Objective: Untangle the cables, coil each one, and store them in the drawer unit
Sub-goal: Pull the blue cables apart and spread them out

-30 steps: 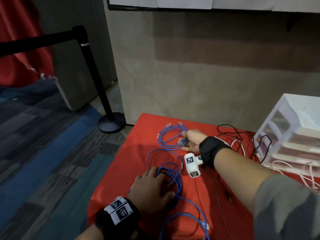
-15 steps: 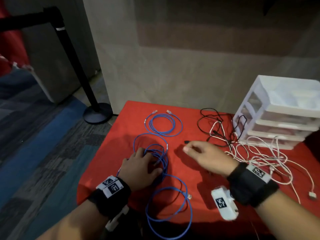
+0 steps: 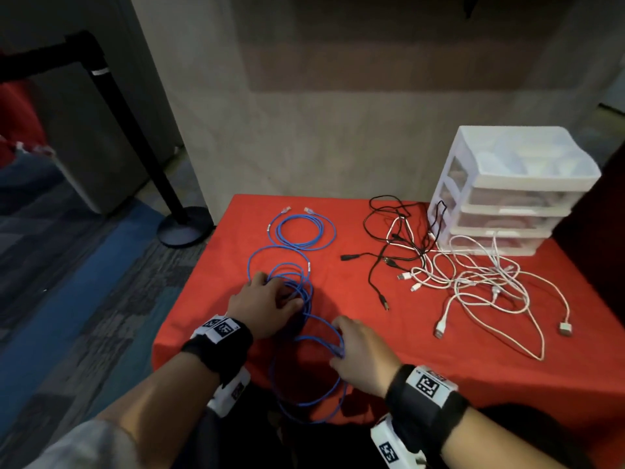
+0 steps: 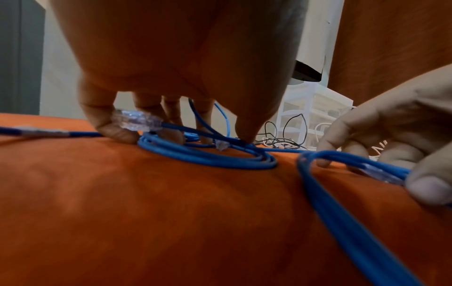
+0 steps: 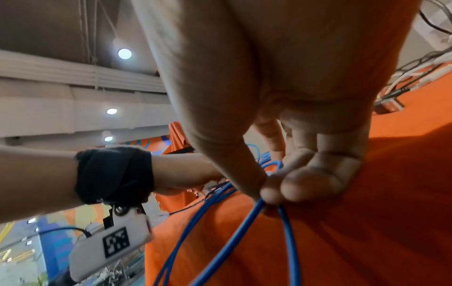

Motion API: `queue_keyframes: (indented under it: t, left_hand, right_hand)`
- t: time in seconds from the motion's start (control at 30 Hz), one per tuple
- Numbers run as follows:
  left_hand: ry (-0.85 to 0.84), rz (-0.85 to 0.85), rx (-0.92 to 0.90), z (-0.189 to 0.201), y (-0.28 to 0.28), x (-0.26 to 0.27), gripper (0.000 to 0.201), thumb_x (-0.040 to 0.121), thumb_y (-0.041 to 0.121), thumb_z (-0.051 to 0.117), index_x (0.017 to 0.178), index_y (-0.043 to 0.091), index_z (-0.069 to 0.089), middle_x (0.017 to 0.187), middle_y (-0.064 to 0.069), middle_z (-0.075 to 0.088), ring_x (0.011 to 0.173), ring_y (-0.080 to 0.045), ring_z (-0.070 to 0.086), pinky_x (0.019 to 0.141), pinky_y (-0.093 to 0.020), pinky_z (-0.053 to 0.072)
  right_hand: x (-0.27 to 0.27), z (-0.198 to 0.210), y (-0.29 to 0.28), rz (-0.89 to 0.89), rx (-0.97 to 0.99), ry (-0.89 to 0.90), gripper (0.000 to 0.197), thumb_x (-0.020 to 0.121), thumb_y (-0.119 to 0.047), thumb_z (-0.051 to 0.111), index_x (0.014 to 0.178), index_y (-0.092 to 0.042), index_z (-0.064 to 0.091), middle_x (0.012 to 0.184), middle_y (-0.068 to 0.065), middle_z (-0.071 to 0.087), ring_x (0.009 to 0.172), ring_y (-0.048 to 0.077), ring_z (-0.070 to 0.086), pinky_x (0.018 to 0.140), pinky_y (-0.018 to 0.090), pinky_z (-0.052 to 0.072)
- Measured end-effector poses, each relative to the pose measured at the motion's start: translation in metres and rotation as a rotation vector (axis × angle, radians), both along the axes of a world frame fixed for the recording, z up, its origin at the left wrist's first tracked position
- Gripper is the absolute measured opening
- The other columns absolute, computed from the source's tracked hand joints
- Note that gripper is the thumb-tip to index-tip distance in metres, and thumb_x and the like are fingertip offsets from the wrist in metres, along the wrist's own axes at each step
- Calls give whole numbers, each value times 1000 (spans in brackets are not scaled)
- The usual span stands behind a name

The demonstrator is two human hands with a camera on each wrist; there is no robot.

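A loose blue network cable (image 3: 306, 333) sprawls in loops over the near left of the red table (image 3: 406, 350). My left hand (image 3: 280, 291) presses its fingertips (image 4: 117, 133) down on the upper loops (image 4: 208, 156), with a clear plug (image 4: 137, 122) lying against one finger. My right hand (image 3: 338, 348) pinches several strands of the lower loop (image 5: 244, 218) between thumb and fingers (image 5: 305, 183). A second blue cable (image 3: 306, 230) lies neatly coiled farther back. The white drawer unit (image 3: 507, 187) stands at the back right, drawers closed.
A tangle of black cables (image 3: 395, 238) and white cables (image 3: 473, 286) lies in front of the drawer unit. A black stanchion post (image 3: 135, 137) with a round base stands on the floor left of the table. The blue loops hang over the table's near edge.
My right hand has drawn back from the middle of the table to the near loops and has pinched the blue cable. The left hand stays pressed on the upper loops.
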State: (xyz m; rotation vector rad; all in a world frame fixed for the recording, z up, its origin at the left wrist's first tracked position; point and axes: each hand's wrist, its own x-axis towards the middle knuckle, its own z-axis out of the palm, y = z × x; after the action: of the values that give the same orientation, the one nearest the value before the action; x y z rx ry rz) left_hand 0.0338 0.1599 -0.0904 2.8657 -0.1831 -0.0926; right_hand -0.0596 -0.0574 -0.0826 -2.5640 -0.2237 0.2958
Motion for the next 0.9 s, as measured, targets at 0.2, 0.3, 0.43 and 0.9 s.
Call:
queue_keyframes:
  t: [0.2,0.3,0.43,0.9]
  left_hand:
    - [40,-3,-136,-5,10,5,68,73,87,31,108,40,65,107,7,47,101,-20,65,97,-37,50]
    - [59,-41,-225,-5,16,6,67,76,85,32,118,46,66,111,6,51,110,-13,59,105,-30,43]
    - [86,-109,-361,3,20,5,50,96,67,40,133,41,62,125,3,57,126,-10,49,113,-23,30]
    - [20,-156,-87,18,10,1,97,78,89,42,159,42,15,144,-7,58,132,-29,55,104,-33,45]
  right_hand:
    - [-2,17,-21,-9,9,53,9,82,-25,56,74,-23,53,73,-1,62,70,20,57,64,35,40]
    - [1,35,-55,-24,112,86,18,93,-21,58,75,-15,57,64,-3,56,59,12,47,63,40,44]
    - [4,60,-100,-96,120,74,19,100,-21,59,81,-17,61,70,-5,55,63,9,46,60,27,37]
    - [5,102,-194,-653,369,-243,18,99,-18,59,85,-11,66,69,9,55,67,27,50,68,40,41]
